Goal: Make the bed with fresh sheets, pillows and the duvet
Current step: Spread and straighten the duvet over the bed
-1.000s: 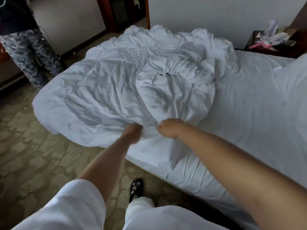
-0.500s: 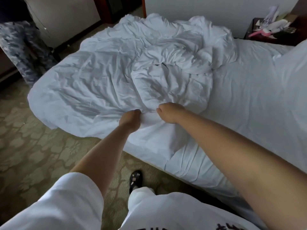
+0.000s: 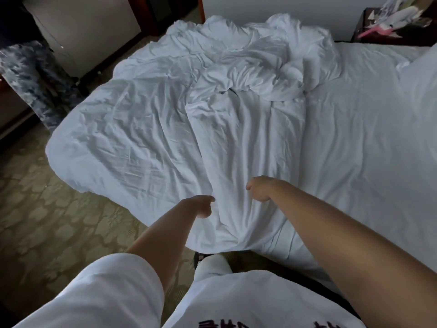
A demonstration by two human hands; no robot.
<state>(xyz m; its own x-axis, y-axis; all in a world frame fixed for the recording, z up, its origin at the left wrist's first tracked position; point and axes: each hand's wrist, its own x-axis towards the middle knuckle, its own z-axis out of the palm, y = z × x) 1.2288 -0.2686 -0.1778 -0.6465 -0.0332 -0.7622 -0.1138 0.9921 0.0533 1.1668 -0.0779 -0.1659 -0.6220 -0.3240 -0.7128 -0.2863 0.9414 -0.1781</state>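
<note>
1. The left hand [image 3: 201, 205], low in the middle of the frame, has its fingers curled into the white duvet [image 3: 165, 129], bunching a fold of the cloth at its near edge.
2. The right hand [image 3: 259, 188], just right of it and a little higher, is curled the same way on the same fold; a ridge of cloth rises between the two hands.
3. From the hands the duvet runs up the frame in long creases to a crumpled heap at the upper middle, and spreads wide to the left, where it hangs over the corner of the bed [image 3: 369, 143].
4. Right of the duvet the bed shows a smooth white sheet.
5. A pillow [image 3: 423, 74] lies at the right edge of the frame.
6. Patterned carpet [image 3: 42, 214] fills the lower left.
7. A second person's patterned trousers [image 3: 30, 74] stand at the upper left.
8. A dark nightstand [image 3: 397, 27] with clutter sits at the upper right.
</note>
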